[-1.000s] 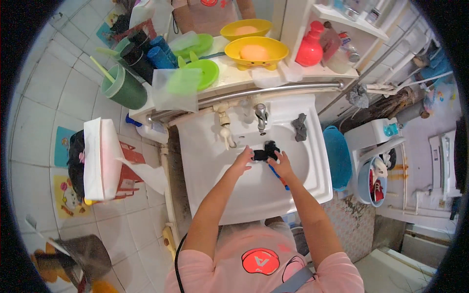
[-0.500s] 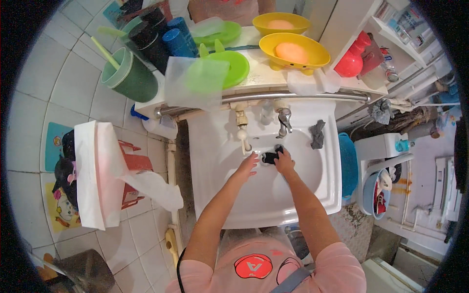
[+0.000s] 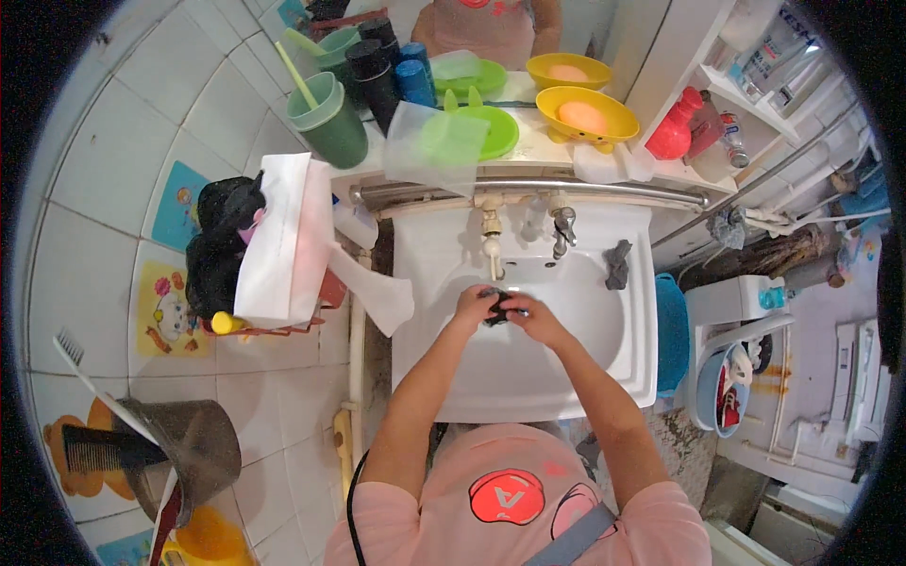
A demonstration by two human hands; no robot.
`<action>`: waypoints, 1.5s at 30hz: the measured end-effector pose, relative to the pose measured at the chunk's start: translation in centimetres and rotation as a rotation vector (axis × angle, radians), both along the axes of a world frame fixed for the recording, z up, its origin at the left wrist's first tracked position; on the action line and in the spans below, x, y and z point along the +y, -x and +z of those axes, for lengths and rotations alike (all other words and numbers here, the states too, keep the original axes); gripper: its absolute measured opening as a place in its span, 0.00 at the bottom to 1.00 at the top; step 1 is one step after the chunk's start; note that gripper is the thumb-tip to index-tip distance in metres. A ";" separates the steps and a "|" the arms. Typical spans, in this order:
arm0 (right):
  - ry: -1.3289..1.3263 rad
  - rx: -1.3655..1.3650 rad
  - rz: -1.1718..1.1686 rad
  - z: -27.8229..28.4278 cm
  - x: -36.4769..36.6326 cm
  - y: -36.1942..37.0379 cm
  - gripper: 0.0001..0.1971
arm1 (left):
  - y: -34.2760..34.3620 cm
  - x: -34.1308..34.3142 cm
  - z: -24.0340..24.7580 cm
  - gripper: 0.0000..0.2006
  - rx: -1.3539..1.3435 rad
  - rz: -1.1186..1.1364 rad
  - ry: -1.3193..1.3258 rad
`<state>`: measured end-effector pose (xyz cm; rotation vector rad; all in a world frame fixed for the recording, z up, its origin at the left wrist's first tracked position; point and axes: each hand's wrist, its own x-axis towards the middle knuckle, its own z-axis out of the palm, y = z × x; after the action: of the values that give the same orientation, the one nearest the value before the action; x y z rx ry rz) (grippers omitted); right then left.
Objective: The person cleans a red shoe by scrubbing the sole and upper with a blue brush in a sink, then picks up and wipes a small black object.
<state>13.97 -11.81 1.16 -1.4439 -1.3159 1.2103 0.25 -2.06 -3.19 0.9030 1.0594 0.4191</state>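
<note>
Both my hands are over the white sink (image 3: 576, 377), close together below the left tap. Between them is a small dark cloth (image 3: 497, 307), bunched up; its exact kind does not show. My left hand (image 3: 473, 306) grips its left side with curled fingers. From the right, my right hand (image 3: 535, 321) pinches the cloth's other side. The white plastic tap (image 3: 492, 247) points down just beyond my left hand, and a metal tap (image 3: 563, 230) stands to its right. A crumpled dark grey cloth (image 3: 617, 265) lies on the sink's right rim, untouched.
A shelf behind the sink bears a green cup (image 3: 330, 127), a bright green dish (image 3: 495, 132) and a yellow soap dish (image 3: 604, 123). A metal rail (image 3: 604, 188) runs along its front. Left hangs a tissue pack (image 3: 283, 245); right, a blue basin (image 3: 670, 330) stands beside the sink.
My left hand has moved from beside the white tap onto the dark cloth, which both hands now hold, gathered tighter and slightly nearer me. The view has shifted, so surroundings appear further right.
</note>
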 end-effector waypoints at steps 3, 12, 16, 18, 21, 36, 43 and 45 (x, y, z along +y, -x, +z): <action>0.013 -0.081 -0.319 1.7 2.3 0.3 0.21 | 1.0 1.1 0.0 0.11 0.003 0.032 -0.069; -0.288 -0.419 -0.246 7.1 5.9 2.0 0.28 | -0.8 1.5 1.7 0.09 -0.023 0.094 -0.067; -0.335 -0.507 -0.153 7.8 5.7 1.5 0.24 | -0.7 1.9 1.6 0.09 -0.021 0.045 -0.103; -0.312 -0.536 -0.130 8.2 5.7 1.3 0.23 | -0.9 1.7 1.6 0.09 -0.022 0.104 -0.080; -0.299 -0.567 -0.096 8.5 5.7 1.2 0.24 | -0.8 2.0 1.3 0.10 -0.017 0.085 -0.106; -0.055 -0.096 -0.201 3.2 3.1 -0.1 0.26 | -0.9 2.2 0.1 0.15 -0.207 0.023 -0.060; 0.159 0.056 -0.313 -3.4 3.3 -0.3 0.21 | -0.9 1.9 -0.4 0.14 -0.251 -0.032 -0.233; 0.254 0.177 -0.296 -3.2 3.6 -0.1 0.18 | -0.5 2.3 -0.5 0.13 -0.132 -0.035 -0.229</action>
<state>14.07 -8.19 -2.04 -1.6023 -0.8176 1.3023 0.74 0.26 -3.70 1.0801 0.8849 0.5716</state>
